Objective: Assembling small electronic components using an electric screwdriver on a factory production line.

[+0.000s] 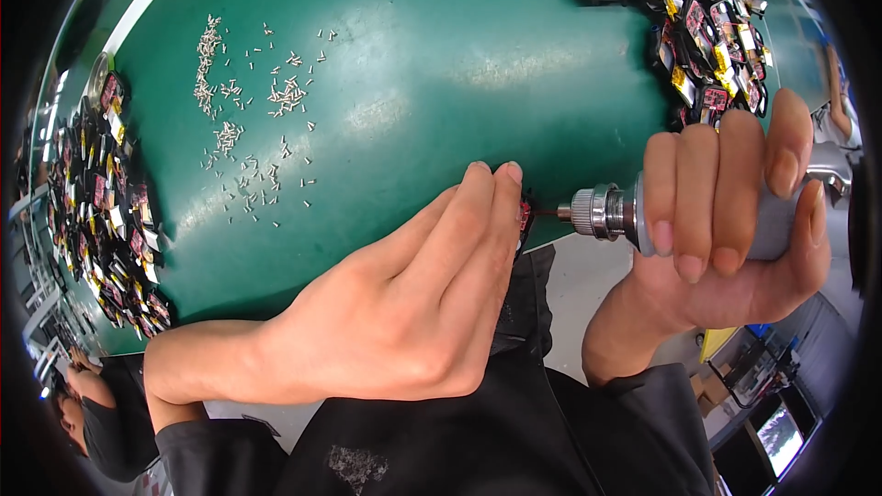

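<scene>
My left hand (413, 303) is closed near the table's front edge, its fingers together around a small black device with a red circuit board (525, 219). Most of that device is hidden behind the fingers. In my right hand (726, 230) is a grey and silver electric screwdriver (602, 211), held level with the fingers wrapped round its body. Its thin bit points left and reaches the red board; whether the tip sits in a screw is too small to tell. Small silver screws (287, 96) lie loose in clusters on the green table (441, 37), beyond my left hand.
A heap of black devices with red boards and yellow tape (101, 211) lines the table's left side. A similar heap (712, 28) stands at the far right. Another person (101, 413) is at the lower left. A lit screen (779, 441) shows at the lower right.
</scene>
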Action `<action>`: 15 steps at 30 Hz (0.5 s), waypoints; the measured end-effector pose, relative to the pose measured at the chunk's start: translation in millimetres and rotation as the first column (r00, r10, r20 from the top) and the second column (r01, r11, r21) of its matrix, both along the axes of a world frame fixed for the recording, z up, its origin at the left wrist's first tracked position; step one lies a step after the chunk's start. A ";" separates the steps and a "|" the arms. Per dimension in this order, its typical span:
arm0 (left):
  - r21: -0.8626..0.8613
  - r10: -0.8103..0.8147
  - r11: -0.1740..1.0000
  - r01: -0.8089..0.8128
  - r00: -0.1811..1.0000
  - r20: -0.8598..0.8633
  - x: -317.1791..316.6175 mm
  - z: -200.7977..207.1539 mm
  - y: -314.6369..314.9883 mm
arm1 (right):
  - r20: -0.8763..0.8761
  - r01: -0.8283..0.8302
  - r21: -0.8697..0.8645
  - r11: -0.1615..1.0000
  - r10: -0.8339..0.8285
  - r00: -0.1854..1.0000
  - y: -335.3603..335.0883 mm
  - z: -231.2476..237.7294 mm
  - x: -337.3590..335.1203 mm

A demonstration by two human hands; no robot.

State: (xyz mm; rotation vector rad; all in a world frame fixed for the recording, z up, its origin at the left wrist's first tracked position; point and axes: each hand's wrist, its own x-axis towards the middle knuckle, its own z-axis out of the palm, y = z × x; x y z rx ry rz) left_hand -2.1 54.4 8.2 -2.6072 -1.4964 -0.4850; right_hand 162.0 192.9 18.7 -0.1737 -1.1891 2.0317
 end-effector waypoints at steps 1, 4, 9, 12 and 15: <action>-0.015 -0.018 1.000 0.018 1.000 0.007 -0.6 1.0 0.1 | 0.000 -0.005 -0.001 1.000 0.005 1.000 1.5 2.2 -1.1; 0.068 -0.035 0.997 0.032 0.998 0.047 -2.0 -8.6 0.9 | 0.175 -0.113 0.129 0.985 0.089 0.981 3.6 11.2 -6.9; 0.071 -0.026 0.997 0.019 0.995 0.101 -2.3 -12.3 1.0 | 0.148 -0.148 0.028 0.989 0.143 0.979 -1.8 12.5 -17.0; 0.036 -0.023 0.999 0.019 0.991 0.129 -4.8 -6.5 1.7 | 0.247 -0.243 0.265 0.933 0.178 0.952 1.0 19.9 -15.8; 0.028 -0.026 0.999 0.024 0.996 0.086 -8.0 2.4 0.0 | 0.095 -0.117 0.151 0.982 0.103 0.990 -4.4 14.2 -20.8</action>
